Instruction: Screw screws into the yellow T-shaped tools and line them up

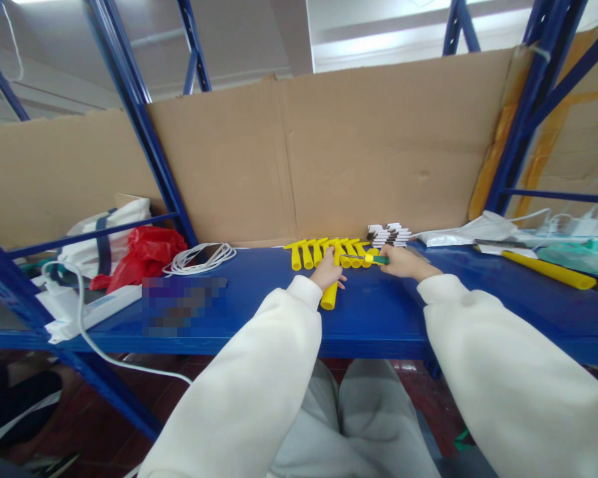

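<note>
My left hand is closed around a yellow T-shaped handle, whose round tube end points toward me. In my closed right hand is a screwdriver with a green and yellow grip. Its thin shaft points left, and the tip meets or nearly meets the handle's head; I cannot tell which. Just behind my hands, several similar yellow T-shaped pieces lie side by side in a row. Small white-and-dark stacked pieces sit behind the right end of that row.
The blue shelf top backs onto a cardboard panel. At left are a coiled white cable, a red plastic bag, a power strip and a blurred-out item. A long yellow-handled tool and plastic bags lie at right.
</note>
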`<state>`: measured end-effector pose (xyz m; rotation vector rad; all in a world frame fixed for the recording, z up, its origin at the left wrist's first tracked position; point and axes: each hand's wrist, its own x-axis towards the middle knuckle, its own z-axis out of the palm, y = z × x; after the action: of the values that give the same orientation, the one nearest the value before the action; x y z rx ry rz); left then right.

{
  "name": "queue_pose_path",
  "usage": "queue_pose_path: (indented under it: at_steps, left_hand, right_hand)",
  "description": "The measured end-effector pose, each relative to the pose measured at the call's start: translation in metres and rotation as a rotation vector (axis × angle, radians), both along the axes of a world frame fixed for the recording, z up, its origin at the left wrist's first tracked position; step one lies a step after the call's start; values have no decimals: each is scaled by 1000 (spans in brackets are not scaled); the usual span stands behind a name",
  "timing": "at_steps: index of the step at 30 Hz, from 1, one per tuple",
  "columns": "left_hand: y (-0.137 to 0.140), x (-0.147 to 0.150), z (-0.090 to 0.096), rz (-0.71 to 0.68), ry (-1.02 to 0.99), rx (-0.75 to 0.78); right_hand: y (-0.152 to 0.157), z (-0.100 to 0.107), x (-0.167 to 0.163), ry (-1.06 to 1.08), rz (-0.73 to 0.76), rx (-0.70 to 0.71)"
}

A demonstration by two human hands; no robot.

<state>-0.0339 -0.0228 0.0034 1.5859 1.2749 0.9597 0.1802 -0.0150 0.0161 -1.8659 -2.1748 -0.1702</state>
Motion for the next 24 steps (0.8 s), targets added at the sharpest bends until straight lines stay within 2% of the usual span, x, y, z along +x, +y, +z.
queue_pose_path:
  at_steps: [11, 16, 24]
  left_hand:
    - [1, 0, 1, 9, -17, 8]
    - [1, 0, 2, 17, -33, 36]
    - [-3, 2, 9, 91, -79, 62]
  right_hand:
    - [10, -9, 4, 75, 97, -39]
    - [9, -9, 4, 75, 193, -61]
    - [7, -7, -2, 178, 319, -190]
